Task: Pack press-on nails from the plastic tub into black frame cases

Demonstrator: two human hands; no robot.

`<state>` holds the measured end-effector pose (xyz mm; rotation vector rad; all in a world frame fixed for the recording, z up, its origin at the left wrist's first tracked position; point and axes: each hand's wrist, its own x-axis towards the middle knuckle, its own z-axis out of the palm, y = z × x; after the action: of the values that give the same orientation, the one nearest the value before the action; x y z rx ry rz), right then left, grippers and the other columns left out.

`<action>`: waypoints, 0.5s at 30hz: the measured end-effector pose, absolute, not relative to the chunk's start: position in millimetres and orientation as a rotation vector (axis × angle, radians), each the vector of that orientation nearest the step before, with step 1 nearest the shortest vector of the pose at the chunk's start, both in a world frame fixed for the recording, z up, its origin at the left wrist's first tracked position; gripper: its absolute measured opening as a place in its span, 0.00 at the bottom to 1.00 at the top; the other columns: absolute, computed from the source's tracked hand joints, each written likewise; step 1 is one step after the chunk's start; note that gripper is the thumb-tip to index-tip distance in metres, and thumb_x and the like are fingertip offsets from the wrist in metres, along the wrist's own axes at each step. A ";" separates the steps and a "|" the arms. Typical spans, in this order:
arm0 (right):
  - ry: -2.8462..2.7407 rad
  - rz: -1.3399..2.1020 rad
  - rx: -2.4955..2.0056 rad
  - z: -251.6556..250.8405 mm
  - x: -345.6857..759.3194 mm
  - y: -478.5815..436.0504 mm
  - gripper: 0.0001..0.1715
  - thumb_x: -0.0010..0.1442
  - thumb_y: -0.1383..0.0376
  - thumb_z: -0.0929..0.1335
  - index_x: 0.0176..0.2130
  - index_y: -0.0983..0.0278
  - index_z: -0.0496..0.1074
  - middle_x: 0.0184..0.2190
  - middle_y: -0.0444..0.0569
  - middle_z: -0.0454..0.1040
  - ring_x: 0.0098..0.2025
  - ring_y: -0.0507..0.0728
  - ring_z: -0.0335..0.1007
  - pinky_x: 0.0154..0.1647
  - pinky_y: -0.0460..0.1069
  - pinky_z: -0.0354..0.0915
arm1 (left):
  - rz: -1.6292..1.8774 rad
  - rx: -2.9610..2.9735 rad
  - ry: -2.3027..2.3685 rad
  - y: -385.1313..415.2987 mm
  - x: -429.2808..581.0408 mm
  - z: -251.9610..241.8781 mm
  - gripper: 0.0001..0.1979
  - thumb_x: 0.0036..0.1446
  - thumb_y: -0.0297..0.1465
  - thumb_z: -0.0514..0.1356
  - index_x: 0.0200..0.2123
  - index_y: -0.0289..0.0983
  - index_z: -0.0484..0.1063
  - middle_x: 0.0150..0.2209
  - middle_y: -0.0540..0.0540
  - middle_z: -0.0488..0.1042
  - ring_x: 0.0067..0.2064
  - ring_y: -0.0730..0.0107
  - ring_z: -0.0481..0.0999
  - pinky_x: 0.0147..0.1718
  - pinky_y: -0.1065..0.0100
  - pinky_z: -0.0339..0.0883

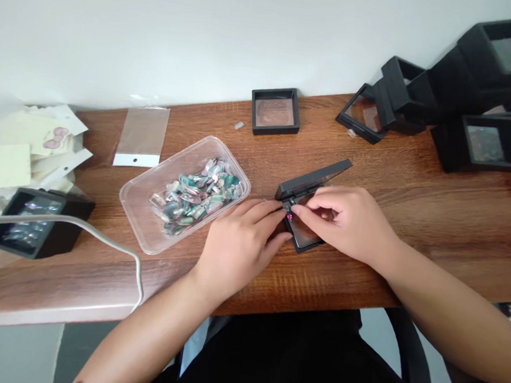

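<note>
Left hand [242,243]: fingers lay on the box [312,178] corner; grip hidden.
Right hand [350,222]: pinched a tiny pink bit [289,216] over the box.
Box: lay open, mid-desk.
Tub [146,230]: 9 o'clock from box.
Stack [484,144]: 2 o'clock, far.

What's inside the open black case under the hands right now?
The open black square case shows a shiny film panel and a small pink-and-green piece at the fingertips of the left hand and right hand. The right hand covers the rest.

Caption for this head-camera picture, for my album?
At an open black case near a tub, left hand and right hand handle a tiny piece.
</note>
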<state>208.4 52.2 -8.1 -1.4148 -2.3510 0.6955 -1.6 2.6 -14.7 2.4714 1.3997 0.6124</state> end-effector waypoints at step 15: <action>-2.416 0.690 -1.408 -9.2 211.0 50.6 0.22 0.66 0.54 0.65 0.25 0.61 0.74 0.20 0.41 0.69 0.24 0.50 0.61 0.27 0.49 0.51 | 0.557 2.452 1.404 2.0 -1.3 -12.0 0.12 0.63 0.35 0.63 0.49 0.39 0.75 0.51 0.47 0.78 0.51 0.60 0.77 0.50 0.58 0.73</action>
<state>211.0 50.6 -9.2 -1.4082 -2.4155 0.6902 -1.3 2.0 -12.0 2.4517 1.4038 0.5566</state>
